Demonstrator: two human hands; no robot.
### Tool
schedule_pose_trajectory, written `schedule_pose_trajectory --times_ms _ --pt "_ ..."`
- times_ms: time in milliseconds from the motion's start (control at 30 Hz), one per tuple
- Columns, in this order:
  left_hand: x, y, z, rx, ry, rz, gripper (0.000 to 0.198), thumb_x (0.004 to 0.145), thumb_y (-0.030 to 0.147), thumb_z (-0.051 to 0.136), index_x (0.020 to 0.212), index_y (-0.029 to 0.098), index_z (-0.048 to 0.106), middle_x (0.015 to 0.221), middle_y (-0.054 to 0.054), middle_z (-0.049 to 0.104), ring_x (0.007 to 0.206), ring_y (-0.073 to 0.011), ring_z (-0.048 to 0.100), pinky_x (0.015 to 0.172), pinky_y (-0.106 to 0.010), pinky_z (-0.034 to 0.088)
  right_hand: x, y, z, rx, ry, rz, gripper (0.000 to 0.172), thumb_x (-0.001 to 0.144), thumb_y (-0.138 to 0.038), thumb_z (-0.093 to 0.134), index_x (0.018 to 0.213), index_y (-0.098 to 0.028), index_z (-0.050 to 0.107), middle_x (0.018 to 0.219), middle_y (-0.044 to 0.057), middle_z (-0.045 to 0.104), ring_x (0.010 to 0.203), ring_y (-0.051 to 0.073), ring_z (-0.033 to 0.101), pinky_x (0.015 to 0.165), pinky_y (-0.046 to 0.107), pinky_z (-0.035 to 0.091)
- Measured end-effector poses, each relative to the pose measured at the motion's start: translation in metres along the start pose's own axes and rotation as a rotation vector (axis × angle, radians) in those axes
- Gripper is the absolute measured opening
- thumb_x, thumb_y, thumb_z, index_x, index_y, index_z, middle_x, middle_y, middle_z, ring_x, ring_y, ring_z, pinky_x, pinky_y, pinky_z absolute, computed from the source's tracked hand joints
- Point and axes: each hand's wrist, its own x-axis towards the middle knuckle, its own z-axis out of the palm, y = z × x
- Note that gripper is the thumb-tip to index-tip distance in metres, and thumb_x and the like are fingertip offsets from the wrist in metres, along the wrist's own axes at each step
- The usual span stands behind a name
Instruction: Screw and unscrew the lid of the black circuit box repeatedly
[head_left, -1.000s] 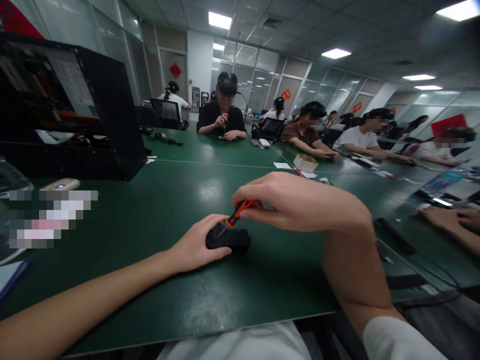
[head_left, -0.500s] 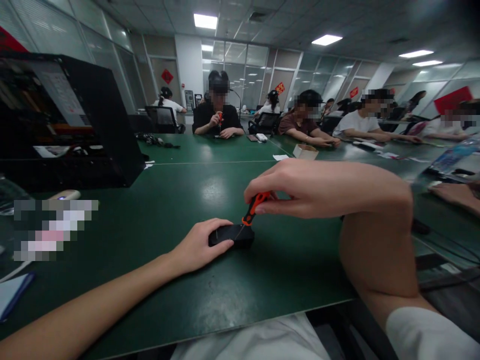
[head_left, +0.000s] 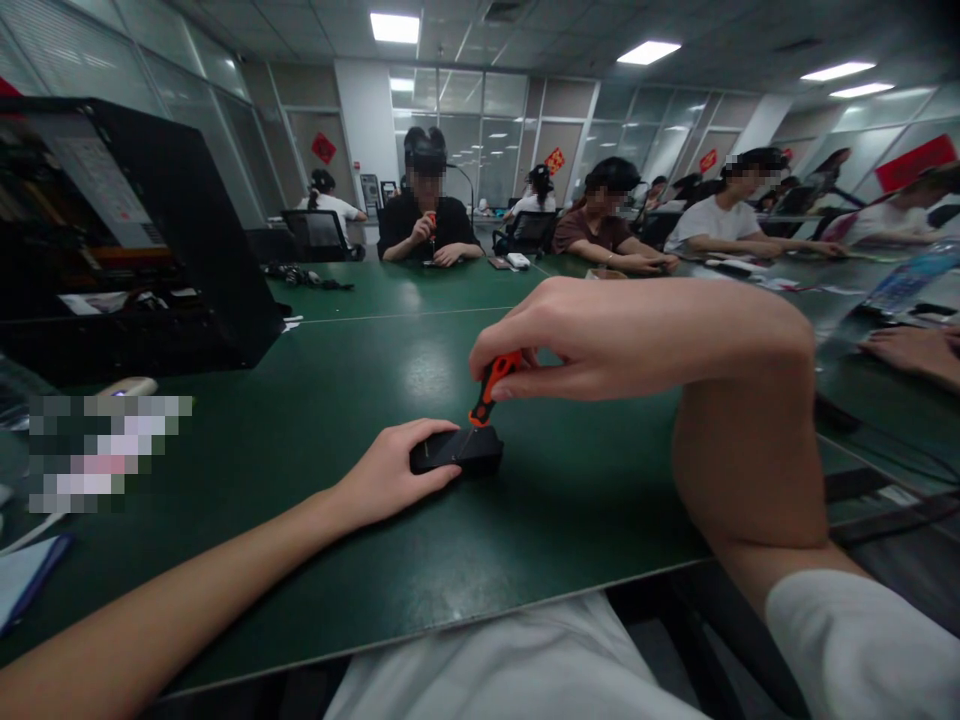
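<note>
A small black device (head_left: 463, 450) lies flat on the green table (head_left: 525, 540) in front of me. My left hand (head_left: 390, 470) rests against its left end, fingers curled round it and holding it down. My right hand (head_left: 600, 335) hovers above, fingers pinched on an orange and black screwdriver (head_left: 489, 385). The screwdriver stands nearly upright with its tip on the device's top, near the right end.
An open black computer case (head_left: 142, 240) stands at the left. A beige gadget (head_left: 127, 387) and a notebook (head_left: 26, 580) lie near the left edge. Several people sit round the far side. Another person's hand (head_left: 911, 350) rests at the right.
The screwdriver has risen from a low slant to nearly upright, and its tip has shifted from the device's left part to its right end. My right hand lifted. The left hand stayed.
</note>
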Motion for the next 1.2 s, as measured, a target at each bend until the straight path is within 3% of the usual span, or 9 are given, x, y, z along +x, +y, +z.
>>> schedule_pose_trajectory --times_ms 767,967,1200 --pt "0.001 0.002 0.000 0.018 0.007 0.011 0.041 0.084 0.035 0.072 0.122 0.017 0.067 0.116 -0.007 0.074 0.103 -0.0252 0.069 0.093 -0.034 0.052 0.005 0.006 0.002 -0.011 0.012 0.036 0.024 0.097 -0.035 0.054 0.102 -0.020 0.072 0.083 0.001 0.070 0.067 0.012 0.057 0.064 0.026 0.033" --pt "0.001 0.001 0.000 0.014 0.012 0.027 0.039 0.085 0.034 0.072 0.121 0.019 0.067 0.115 -0.005 0.074 0.102 -0.0242 0.070 0.092 -0.033 0.052 0.013 0.004 0.007 0.026 0.037 -0.029 0.027 0.101 -0.036 0.049 0.100 -0.018 0.069 0.085 0.001 0.068 0.070 0.011 0.055 0.065 0.026 0.033" --pt "0.002 0.006 -0.002 0.008 0.008 0.004 0.038 0.084 0.034 0.071 0.119 0.018 0.067 0.115 -0.007 0.074 0.103 -0.0254 0.069 0.094 -0.035 0.051 0.022 0.002 0.012 0.040 0.066 -0.148 0.019 0.095 -0.013 0.049 0.101 -0.015 0.067 0.102 0.006 0.066 0.087 0.014 0.057 0.075 0.027 0.039"
